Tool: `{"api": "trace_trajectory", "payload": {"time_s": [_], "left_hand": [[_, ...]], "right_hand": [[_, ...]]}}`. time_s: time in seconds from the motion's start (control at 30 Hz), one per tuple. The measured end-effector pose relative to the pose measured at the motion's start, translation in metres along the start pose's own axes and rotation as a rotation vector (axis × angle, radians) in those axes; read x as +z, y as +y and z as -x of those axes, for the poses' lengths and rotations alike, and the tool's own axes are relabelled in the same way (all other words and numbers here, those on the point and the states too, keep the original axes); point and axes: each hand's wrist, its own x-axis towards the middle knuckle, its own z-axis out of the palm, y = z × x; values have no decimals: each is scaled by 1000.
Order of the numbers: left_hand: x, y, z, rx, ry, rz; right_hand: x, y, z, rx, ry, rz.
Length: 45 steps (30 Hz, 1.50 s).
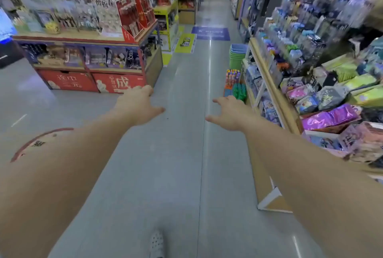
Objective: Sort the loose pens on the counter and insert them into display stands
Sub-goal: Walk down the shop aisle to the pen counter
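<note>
Standing in a stationery shop aisle, a person reaches both bare arms straight out over the grey floor (165, 174). The left hand (137, 106) hangs in the air with its fingers loosely spread and the thumb out to the side, holding nothing. The right hand (230, 112) is level with it and well apart from it, fingers likewise relaxed and spread, also holding nothing.

Ahead to the left stands an island unit whose wooden tabletop (83, 37) carries display stands (83, 15), among them a red cardboard stand (134, 17) at the near corner. What they hold is too blurred to make out, so I cannot tell where the pens are.

Along the right runs a tiered shelf (275, 92) packed with coloured packets. At its far end a stack of green and blue baskets (237, 56) sits on the floor. A blue mat (212, 33) and a yellow floor sticker (185, 43) lie farther down the aisle. One perforated shoe (156, 243) shows at the bottom edge.
</note>
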Motion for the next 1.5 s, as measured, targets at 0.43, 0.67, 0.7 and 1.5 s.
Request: {"api": "trace_trajectory", "payload": {"time_s": [0.43, 0.67, 0.7, 1.5], "left_hand": [[179, -95, -173, -74, -421, 99], [222, -131, -291, -132, -600, 70], [229, -131, -308, -135, -617, 69], [317, -28, -834, -377, -711, 279]], "right_hand": [[163, -2, -192, 176, -401, -94], [188, 4, -297, 267, -525, -160], [192, 11, -315, 270, -532, -162], [150, 191, -881, 147, -628, -131]]}}
